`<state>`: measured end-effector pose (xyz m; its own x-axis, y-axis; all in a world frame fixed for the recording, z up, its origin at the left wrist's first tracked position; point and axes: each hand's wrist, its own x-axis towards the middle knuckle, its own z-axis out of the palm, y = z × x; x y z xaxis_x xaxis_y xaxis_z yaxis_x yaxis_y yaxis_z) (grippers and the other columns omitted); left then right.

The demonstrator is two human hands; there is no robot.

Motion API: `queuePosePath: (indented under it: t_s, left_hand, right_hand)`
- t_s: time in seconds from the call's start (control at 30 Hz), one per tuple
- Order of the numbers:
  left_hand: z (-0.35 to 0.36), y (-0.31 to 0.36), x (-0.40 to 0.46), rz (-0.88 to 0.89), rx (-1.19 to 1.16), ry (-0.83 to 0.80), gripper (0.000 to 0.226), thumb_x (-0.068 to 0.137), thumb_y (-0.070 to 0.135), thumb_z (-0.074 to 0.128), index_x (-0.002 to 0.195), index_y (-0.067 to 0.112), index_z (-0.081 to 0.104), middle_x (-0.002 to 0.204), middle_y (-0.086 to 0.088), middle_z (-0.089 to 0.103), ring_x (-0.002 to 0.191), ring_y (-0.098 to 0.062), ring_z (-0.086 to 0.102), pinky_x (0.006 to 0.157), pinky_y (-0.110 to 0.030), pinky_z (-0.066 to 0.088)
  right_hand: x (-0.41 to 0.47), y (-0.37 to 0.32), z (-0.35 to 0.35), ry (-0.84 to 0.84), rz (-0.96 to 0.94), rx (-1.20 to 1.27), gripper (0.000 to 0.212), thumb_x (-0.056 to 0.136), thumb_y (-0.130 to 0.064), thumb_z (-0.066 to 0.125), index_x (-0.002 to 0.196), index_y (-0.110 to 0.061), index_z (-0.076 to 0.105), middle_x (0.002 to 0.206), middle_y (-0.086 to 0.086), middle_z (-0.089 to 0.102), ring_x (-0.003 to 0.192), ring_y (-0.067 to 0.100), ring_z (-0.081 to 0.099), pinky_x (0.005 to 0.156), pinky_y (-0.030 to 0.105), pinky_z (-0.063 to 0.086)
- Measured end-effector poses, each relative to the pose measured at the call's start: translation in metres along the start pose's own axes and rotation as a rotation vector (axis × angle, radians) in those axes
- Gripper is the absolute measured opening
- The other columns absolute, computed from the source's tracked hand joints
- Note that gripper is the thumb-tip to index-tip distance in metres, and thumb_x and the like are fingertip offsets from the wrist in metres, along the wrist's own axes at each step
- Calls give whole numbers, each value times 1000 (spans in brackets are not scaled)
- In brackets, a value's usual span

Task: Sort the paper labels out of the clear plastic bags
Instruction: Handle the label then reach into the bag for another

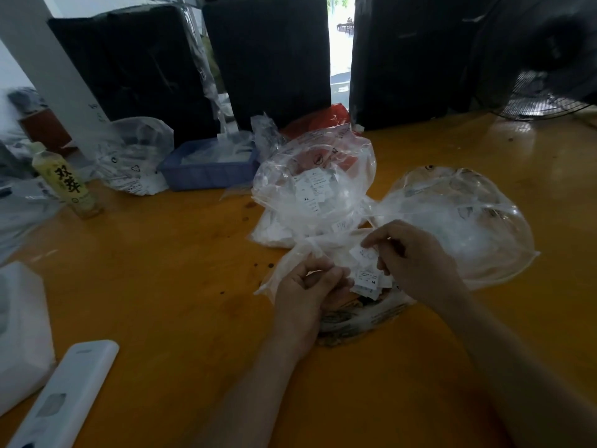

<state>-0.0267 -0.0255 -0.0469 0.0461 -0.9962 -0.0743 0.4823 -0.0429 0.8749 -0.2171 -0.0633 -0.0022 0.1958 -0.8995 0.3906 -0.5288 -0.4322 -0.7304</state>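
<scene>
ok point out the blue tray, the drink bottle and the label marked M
blue tray (206,176), head view, on its front wall.
drink bottle (66,181), head view, on its printed wrapper.
label marked M (366,277), head view, on its printed face between the two hands.

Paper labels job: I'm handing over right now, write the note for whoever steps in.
Left hand: grips the near clear bag at its edge.
Right hand: pinches a paper label above a small pile of labels.
Two puffed bags wait behind: one with XL labels, one to the right.
Done: some labels are out.
Left: empty the near bag, then the other two.
</scene>
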Motion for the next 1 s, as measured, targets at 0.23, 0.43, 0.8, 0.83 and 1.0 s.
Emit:
queuePosePath:
  t_s: [0.23,0.43,0.8,0.83,1.0]
  left_hand:
    - [1,4,-6,5,162,-49,24,76,29,88,94,17,79,102,-17,78,88,-28,78,77,-39,64]
    - [2,6,-2,-40,41,28,21,70,18,88,88,16,78,89,-4,75,75,-15,74,56,-25,58]
    - [-1,8,-2,9,-20,-14,13,84,22,76,92,18,85,103,-7,81,97,-15,77,61,-20,58]
    - [-2,7,-1,4,-46,0,12,84,20,76,91,16,85,98,-9,81,95,-16,78,65,-19,59]
    - [-1,3,0,17,-58,16,13,78,12,83,90,12,78,99,-22,79,86,-28,80,70,-23,63]
  right_hand:
    - [0,-3,6,-180,-118,-139,9,96,-24,71,88,-27,67,89,-17,61,80,-5,57,67,10,43]
    - [-2,2,5,-234,-69,-119,15,96,-31,69,82,-30,62,80,-16,61,75,-6,59,63,9,44]
    - [-5,-2,12,-302,-65,-107,8,98,-36,65,93,-32,61,90,-19,59,85,-8,57,72,7,43]
    - [-4,-1,11,-273,-56,-67,8,98,-32,66,93,-31,60,92,-17,60,82,-7,59,70,8,45]
    - [-2,0,7,-178,98,319,31,100,-7,62,123,-24,48,114,1,60,87,12,75,71,27,61]
